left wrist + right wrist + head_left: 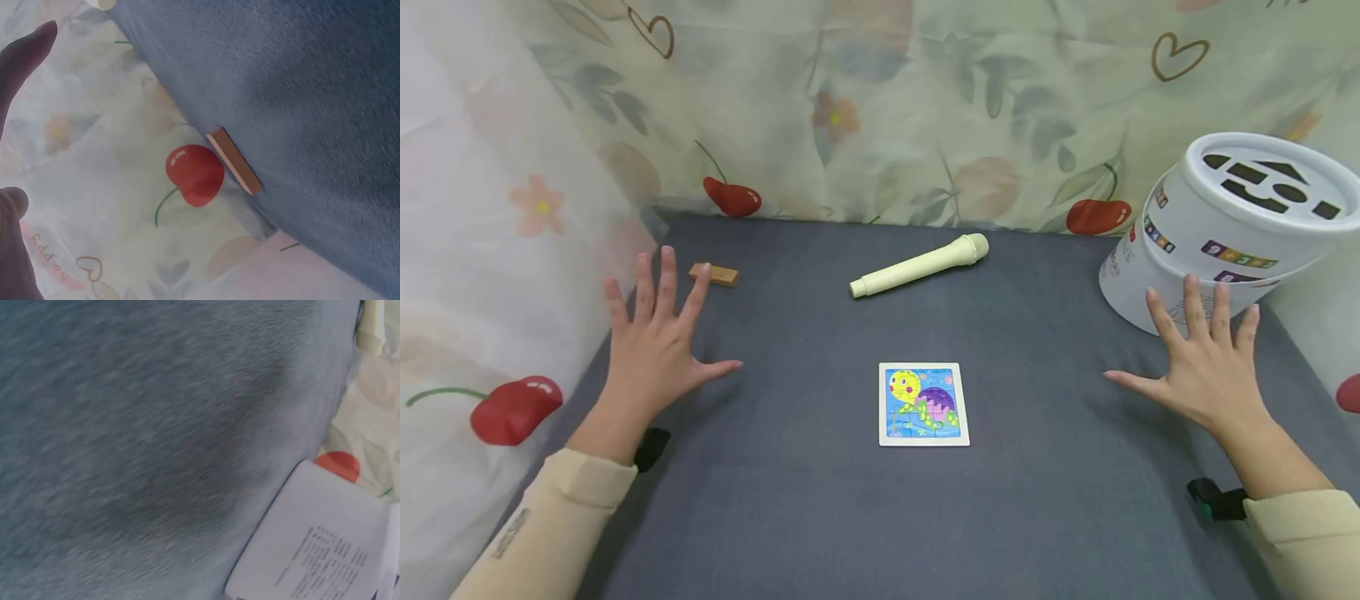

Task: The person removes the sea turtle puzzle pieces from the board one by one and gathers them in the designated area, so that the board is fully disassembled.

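My left hand (655,354) is spread over the left side of the table, holding nothing. Its fingertips reach toward a small wooden block (715,275), which shows its long side in the left wrist view (235,160). On the right, my right hand (1208,367) is also spread and holds nothing; its fingertips overlap the lower part of a white bucket (1210,225) in the head view. Between the hands lies a white-framed jigsaw puzzle (923,404) with a turtle picture. Behind it a cream toy microphone (920,267) lies at a slant.
The bucket stands at the back right, its lid (1273,179) cut with shaped holes. A printed curtain (880,108) with cherries and flowers borders the grey tabletop (820,500) at the back and both sides.
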Motion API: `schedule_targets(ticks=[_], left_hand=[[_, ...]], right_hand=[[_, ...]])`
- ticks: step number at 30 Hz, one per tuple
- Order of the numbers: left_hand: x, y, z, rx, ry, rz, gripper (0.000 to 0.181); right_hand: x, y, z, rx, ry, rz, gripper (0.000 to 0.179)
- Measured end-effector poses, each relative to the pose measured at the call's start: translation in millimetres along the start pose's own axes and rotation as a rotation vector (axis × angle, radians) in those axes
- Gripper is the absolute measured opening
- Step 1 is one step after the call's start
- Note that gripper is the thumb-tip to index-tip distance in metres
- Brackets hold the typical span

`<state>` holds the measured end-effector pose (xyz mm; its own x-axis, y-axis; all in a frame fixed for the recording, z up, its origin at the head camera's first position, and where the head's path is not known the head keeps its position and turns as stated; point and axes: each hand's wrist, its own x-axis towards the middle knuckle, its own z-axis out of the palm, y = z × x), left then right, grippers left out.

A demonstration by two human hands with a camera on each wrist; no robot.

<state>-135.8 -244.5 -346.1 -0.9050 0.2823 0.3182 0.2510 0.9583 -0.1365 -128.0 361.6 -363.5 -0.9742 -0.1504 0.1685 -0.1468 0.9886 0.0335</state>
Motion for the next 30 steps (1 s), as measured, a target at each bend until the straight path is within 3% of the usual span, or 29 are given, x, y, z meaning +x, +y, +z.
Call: schedule_targets(ticks=[4, 9, 15, 20, 25, 27, 30], left_hand=[[3.7, 8.2, 0.2, -0.025, -0.021, -0.005, 0.128], [12.8, 29.4, -2.5, -0.078, -0.051, -0.022, 0.138], [30.1, 61.2, -6.8, -0.196, 0.028, -0.006, 0.132], [44.6, 87.4, -6.8, -0.306, 0.029, 0.003, 0.126], [59.0, 107.4, -3.8, -0.428, 0.062, 0.007, 0.123], [62.6, 114.9, -3.0, -0.466, 0.018, 0.003, 0.122], [64.8, 126.1, -2.3, -0.504, -0.139, -0.009, 0.122]], right_hand=[[7.2, -12.5, -3.4, 0.072, 0.001, 0.003, 0.119], [21.9, -40.4, -7.1, 0.170, -0.022, -0.016, 0.121], [40.7, -80.6, -7.7, 0.260, -0.105, -0.065, 0.120], [51.8, -106.1, -8.2, 0.337, -0.199, -0.087, 0.118], [67.1, -124.6, -10.4, 0.406, -0.244, -0.078, 0.116], [73.6, -132.3, -10.8, 0.433, -0.278, -0.078, 0.114], [80.1, -143.2, -10.4, 0.495, -0.371, -0.103, 0.106]])
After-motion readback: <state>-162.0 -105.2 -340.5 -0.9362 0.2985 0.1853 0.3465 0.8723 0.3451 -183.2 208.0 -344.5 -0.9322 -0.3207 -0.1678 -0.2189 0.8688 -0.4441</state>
